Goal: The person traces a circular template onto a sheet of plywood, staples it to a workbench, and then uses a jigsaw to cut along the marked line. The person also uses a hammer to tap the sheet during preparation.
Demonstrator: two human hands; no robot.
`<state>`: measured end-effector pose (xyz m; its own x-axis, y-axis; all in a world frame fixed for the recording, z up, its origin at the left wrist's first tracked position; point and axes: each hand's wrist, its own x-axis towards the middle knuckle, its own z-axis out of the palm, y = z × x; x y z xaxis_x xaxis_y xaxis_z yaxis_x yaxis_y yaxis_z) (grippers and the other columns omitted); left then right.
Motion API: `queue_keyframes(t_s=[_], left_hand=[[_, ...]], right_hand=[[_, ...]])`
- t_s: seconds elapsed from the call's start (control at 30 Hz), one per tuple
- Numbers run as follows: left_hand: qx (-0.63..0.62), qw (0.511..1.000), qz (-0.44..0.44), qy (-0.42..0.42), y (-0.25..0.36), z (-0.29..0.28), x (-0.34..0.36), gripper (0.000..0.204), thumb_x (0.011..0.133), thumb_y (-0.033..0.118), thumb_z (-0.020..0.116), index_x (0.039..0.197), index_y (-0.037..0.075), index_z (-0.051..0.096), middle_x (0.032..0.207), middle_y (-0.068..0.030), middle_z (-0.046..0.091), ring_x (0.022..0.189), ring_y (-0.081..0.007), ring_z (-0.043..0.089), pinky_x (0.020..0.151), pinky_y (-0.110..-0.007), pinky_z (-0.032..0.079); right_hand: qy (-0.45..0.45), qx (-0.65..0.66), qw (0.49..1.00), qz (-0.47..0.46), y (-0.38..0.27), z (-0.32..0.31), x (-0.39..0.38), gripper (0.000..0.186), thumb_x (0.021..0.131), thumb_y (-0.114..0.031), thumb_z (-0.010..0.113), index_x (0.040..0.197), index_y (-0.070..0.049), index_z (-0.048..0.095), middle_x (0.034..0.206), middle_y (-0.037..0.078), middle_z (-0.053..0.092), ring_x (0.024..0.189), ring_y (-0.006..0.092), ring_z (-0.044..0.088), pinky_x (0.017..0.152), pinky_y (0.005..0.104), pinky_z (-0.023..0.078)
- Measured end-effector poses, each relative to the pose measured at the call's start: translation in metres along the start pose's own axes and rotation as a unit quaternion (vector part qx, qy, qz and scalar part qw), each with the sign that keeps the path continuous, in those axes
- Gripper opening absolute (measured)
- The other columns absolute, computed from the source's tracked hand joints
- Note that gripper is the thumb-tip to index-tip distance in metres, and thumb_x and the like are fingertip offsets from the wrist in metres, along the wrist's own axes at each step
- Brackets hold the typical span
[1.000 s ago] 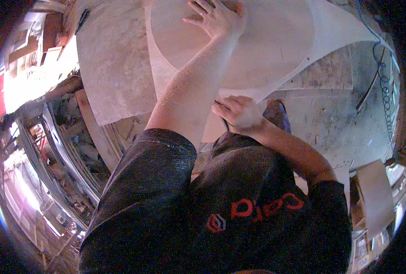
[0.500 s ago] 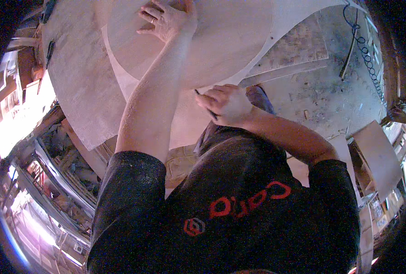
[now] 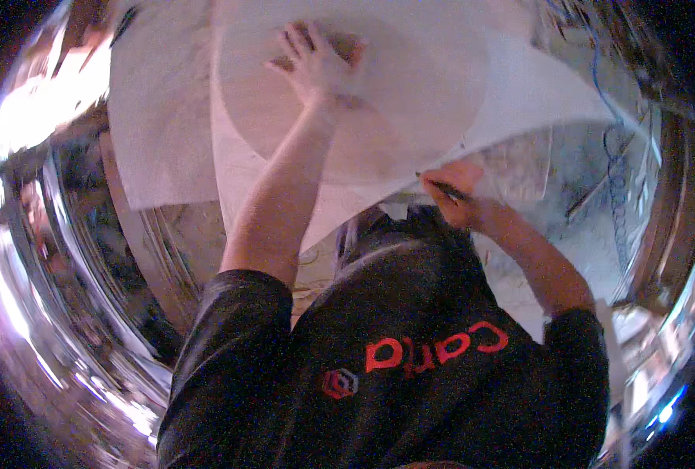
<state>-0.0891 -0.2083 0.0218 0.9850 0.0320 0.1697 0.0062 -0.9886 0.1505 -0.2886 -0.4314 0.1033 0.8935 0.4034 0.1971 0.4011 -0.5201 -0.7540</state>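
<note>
Spreading well past the left hand [image 3: 316,70] on both sides, the pale sheet [image 3: 531,105] lies under everything else in hand, its near edge running toward the right fingers; it looks thin, broad and smooth, so I would judge it light for its size but floppy at the corners, best lifted by two opposite edges. Beyond its left edge, well apart from the left fingers, is a grey board [image 3: 159,117], seemingly stiffer and rougher. Directly beneath the left fingers sits the tan disc [image 3: 425,102], on top of the sheet as far as I can tell; it seems flat, firm and rather light, likely to slide if pushed sideways, so a spread palm suits it, and its rim is the place to pick it up. The left fingers are apart, fanned over it. The right hand [image 3: 463,199] has its fingers closed around a slim dark tool [image 3: 446,187], whose tip points just beside the sheet's near edge; blur hides its kind, but it looks light and stiff, perhaps delicate at the point, and best gripped low on the shaft.
</note>
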Motion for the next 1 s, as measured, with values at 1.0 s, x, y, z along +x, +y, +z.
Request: queue_keyframes(t_s=[1.0], left_hand=[[-0.106,0.992,-0.068,0.012,-0.001,0.004,-0.013,0.069,0.088,0.041,0.053,0.147,0.004,0.045,0.163,-0.0166,0.022,0.152,-0.0356,0.012,0.113,-0.074,-0.002]], right_hand=[[-0.624,-0.188,0.635,-0.414,-0.109,0.201,0.257,0.009,0.072,-0.014,0.07,0.081,-0.014,0.068,0.085,0.004,0.068,0.092,0.0253,0.063,0.081,0.0409,0.049]])
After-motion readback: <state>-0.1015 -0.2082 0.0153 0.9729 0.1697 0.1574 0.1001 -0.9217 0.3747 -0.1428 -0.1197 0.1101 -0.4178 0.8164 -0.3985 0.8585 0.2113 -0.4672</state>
